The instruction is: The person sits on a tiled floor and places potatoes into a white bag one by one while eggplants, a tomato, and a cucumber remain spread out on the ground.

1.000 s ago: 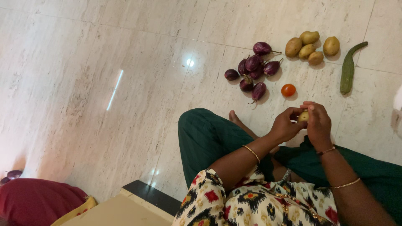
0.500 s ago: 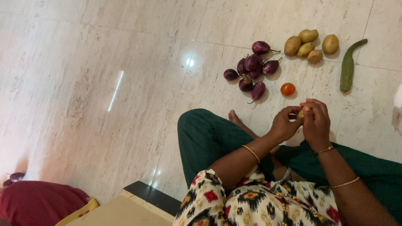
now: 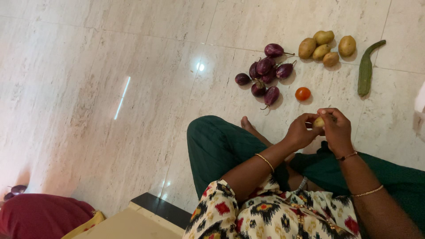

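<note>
I sit cross-legged on a pale marble floor (image 3: pixel 110 88). Both hands meet above my lap around a small yellowish potato (image 3: pixel 318 122). My left hand (image 3: pixel 301 132) pinches it from the left, and my right hand (image 3: pixel 336 128) curls over it from the right, hiding most of it. Just beyond my hands a red tomato (image 3: pixel 303 94) lies on the floor. Farther off are a cluster of several purple eggplants (image 3: pixel 265 75) and a pile of several potatoes (image 3: pixel 323 45).
A long green ridged gourd (image 3: pixel 365 68) lies at the far right. Something white (image 3: pixel 419 102) shows at the right edge. A dark red cushion (image 3: pixel 40 214) and a yellow cloth sit bottom left, with small eggplants (image 3: pixel 15 190) beside them. A tan step with a dark edge (image 3: pixel 155 210) is beside my knee.
My fingers have shifted on the small potato, turning it slightly between both hands. The hands stay in the same place and the floor vegetables have not moved.
</note>
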